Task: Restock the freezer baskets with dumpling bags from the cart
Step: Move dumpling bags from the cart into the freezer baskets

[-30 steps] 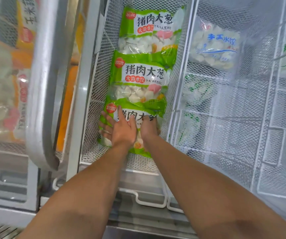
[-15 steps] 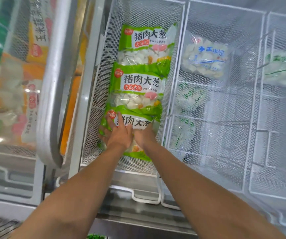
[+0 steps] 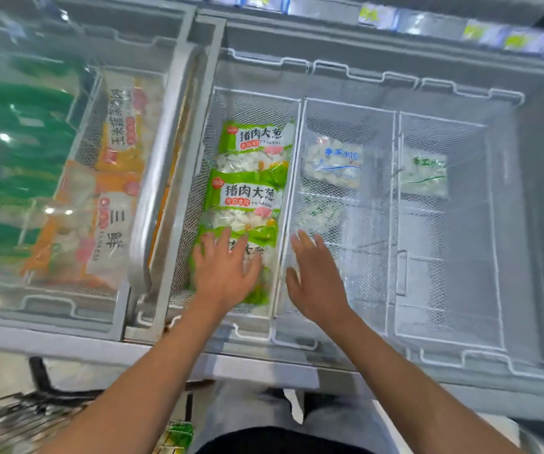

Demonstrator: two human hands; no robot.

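While a second ago both hands were pressed close together on the nearest green dumpling bag, the right hand has now lifted off and hangs above the wire rim between baskets, its fingers spread wide and holding nothing. The left hand still lies flat on that bag, fingers loosely splayed, touching rather than gripping. Three green bags now fill the left open basket in one overlapping row from far edge to near edge, so this bag looks placed and the step about finished. Little room remains in that basket except on top. The middle basket holds only a blue-labelled bag at its far end, with bare mesh toward the near edge; the right basket is likewise mostly free. Down at the lower left corner, the cart sits blurred, presumably with more stock.
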